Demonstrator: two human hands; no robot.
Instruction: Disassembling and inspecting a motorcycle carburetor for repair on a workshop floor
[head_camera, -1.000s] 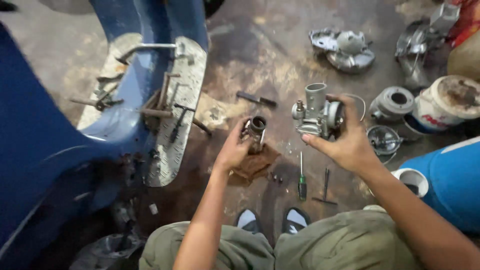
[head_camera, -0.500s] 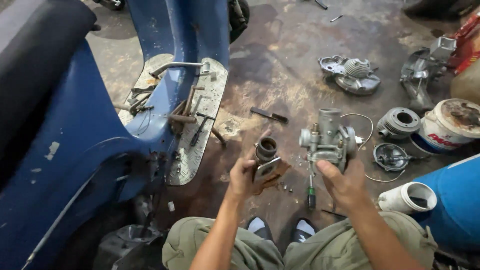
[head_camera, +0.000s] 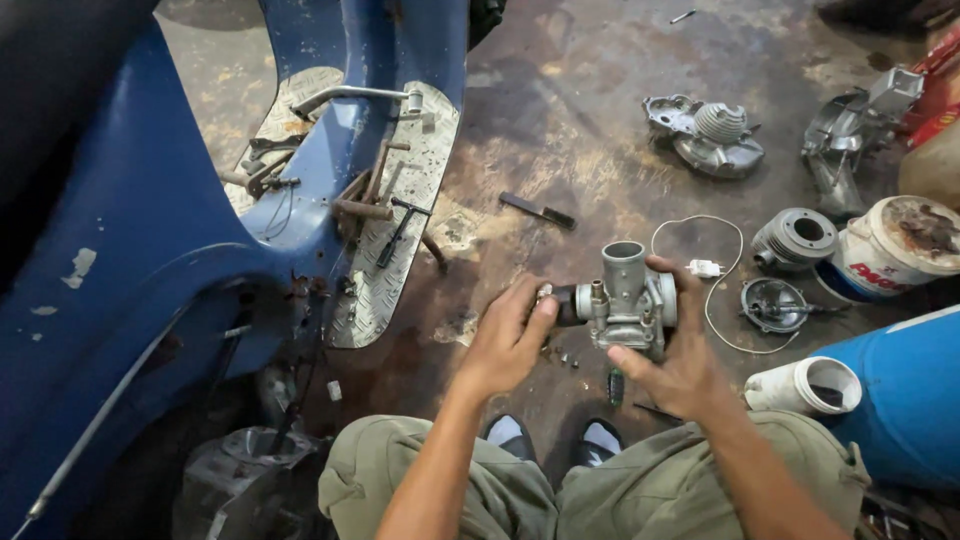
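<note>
Carburetor (head_camera: 632, 300), a cast-metal body with a round open throat on top, sits between our two hands just right of the blue scooter (head_camera: 150, 260)'s checker-plate footboard (head_camera: 400, 210), above the stained floor. Our right hand (head_camera: 670, 350) wraps it from below and behind while our left hand (head_camera: 505, 345) pinches a small dark fitting (head_camera: 565, 300) at its side. We judge it rigid, fairly heavy and probably oily, best gripped around the thick body, not by its small brass screws.

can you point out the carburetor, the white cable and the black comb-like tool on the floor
carburetor (head_camera: 628, 300), head view, on its metal body below the round throat
white cable (head_camera: 720, 235), head view, on its looped wire
black comb-like tool (head_camera: 538, 211), head view, on its middle
</note>
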